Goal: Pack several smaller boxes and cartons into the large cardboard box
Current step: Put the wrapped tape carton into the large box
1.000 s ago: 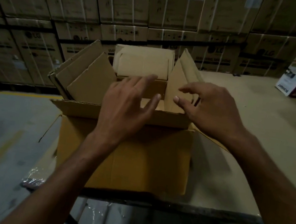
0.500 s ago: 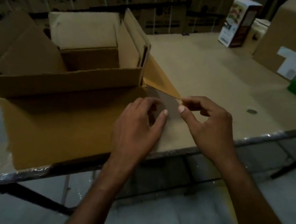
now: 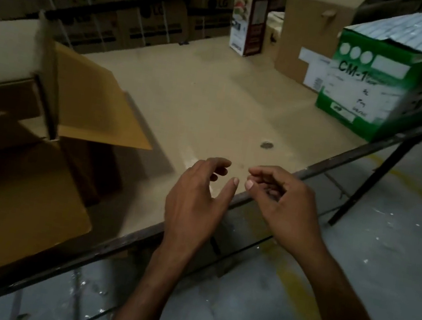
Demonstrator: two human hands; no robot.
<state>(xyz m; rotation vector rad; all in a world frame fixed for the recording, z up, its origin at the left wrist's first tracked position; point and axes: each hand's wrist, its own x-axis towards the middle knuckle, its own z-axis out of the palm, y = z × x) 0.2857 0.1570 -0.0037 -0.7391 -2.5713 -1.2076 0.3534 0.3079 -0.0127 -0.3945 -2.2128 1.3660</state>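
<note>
Large cardboard box (image 3: 2,215) left of fingers (image 3: 215,162) (apart).

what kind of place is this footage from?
Most likely a warehouse packing area: a wall of stacked LG cartons, a metal-framed worktable carrying a large cardboard box and a green carton, and yellow floor lines.

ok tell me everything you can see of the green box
The green box is a printed carton: green sides, three white circles, white label patches, black "CM-1" and blurred handwriting. Its pale, ribbed top looks torn along the near edge. It stands upright at the table's right end, by the front edge, beside a brown box; whether they touch is unclear. Neither the left hand nor the right hand touches it.
</note>
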